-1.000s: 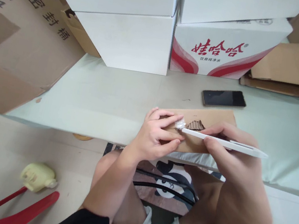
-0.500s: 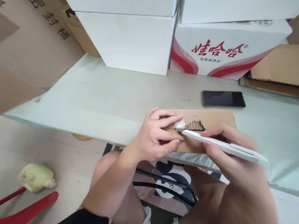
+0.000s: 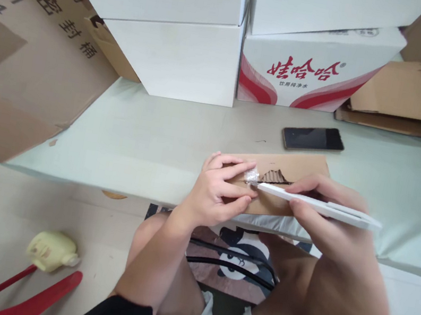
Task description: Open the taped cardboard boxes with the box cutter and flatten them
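Note:
A brown cardboard box [image 3: 305, 168] lies on the pale green surface in front of me. Its top has a torn patch [image 3: 274, 176] that shows corrugated ridges, and a crumpled bit of clear tape [image 3: 251, 174] beside it. My left hand [image 3: 218, 188] rests on the box's left part, fingers spread around the tape and the seam. Between the thumb and fingers of my right hand [image 3: 330, 215] is a white utility knife [image 3: 319, 205], its tip pointing left at the seam near the tape. The blade itself is hard to make out.
White cartons [image 3: 170, 59] and a red-and-white carton [image 3: 312, 78] stand behind. A phone [image 3: 313, 138] lies beyond the box, folded cardboard [image 3: 402, 93] at the back right. A yellow bottle [image 3: 51, 251] and red bars [image 3: 42, 296] are at lower left.
The knife has shifted very slightly to the right along the seam. My left hand stays in place on the box.

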A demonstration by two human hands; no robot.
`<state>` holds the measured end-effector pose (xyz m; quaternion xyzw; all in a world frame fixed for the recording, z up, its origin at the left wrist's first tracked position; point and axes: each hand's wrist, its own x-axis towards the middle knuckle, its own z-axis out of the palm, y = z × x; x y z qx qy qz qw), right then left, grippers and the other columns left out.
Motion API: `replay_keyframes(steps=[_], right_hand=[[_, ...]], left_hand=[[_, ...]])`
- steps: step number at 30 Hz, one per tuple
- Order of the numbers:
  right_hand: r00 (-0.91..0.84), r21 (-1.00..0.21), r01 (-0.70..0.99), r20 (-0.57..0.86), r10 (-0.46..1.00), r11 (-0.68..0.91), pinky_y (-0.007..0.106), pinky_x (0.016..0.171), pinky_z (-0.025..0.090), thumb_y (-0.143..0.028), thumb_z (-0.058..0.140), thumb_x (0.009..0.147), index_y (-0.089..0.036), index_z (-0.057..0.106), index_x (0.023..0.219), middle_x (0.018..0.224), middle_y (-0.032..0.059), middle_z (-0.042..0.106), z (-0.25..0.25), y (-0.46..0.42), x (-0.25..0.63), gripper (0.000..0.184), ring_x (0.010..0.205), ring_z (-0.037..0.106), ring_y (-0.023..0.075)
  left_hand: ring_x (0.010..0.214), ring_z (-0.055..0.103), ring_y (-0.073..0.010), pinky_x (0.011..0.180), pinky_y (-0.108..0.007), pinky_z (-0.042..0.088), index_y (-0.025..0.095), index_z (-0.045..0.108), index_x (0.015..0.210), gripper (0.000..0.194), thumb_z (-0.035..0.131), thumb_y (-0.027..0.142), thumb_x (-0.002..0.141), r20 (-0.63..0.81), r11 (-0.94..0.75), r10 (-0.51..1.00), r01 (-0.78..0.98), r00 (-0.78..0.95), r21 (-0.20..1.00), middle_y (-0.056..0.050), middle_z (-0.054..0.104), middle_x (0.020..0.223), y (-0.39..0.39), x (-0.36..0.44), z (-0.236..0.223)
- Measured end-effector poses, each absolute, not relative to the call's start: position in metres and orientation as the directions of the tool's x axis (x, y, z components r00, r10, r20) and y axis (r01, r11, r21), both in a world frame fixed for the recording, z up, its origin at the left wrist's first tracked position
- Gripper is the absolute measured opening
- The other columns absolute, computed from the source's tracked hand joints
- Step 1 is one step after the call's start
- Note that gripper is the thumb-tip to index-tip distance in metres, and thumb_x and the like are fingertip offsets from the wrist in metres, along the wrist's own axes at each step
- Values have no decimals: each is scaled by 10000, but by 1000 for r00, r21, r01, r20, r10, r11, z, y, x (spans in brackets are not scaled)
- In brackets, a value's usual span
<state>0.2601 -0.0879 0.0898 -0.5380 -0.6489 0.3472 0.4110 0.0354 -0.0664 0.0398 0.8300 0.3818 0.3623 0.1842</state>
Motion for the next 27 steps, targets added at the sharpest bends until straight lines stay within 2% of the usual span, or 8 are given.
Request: replay_keyframes(steps=[7,12,20,27], right_hand=[[21,-880,434,223,975,192,254,435,326,-172,665,724,-223,640,668,567,-23,594,86,-87,263,80,479,490,114],[31,-891,418,213,977,181,261,480,370,-195,665,743,-228,648,693,629,-15,621,82,-89,264,62,533,522,125],[53,-917,339,243,969,211,263,495,371,-187,648,757,-224,657,705,667,-7,630,79,-89,264,65,580,535,131],[-81,-895,366,240,967,253,253,450,360,-191,663,787,-212,681,766,637,-4,626,80,-88,266,35,510,513,119]], left_hand=[[1225,565,-275,1101,-557,380,317,842,946,269,586,399,935,471,-645,764,497,441,580,-55,714,1350,-66,36,38],[1216,571,-276,1069,-540,409,295,844,934,267,594,387,938,496,-656,754,477,430,584,-71,724,1331,-66,36,38],[1200,579,-274,1077,-541,392,292,845,926,286,574,384,943,489,-641,768,490,413,591,-64,727,1325,-67,37,39],[1197,582,-268,1060,-516,414,298,845,927,280,582,391,941,495,-649,761,488,420,584,-62,730,1322,-65,37,40]])
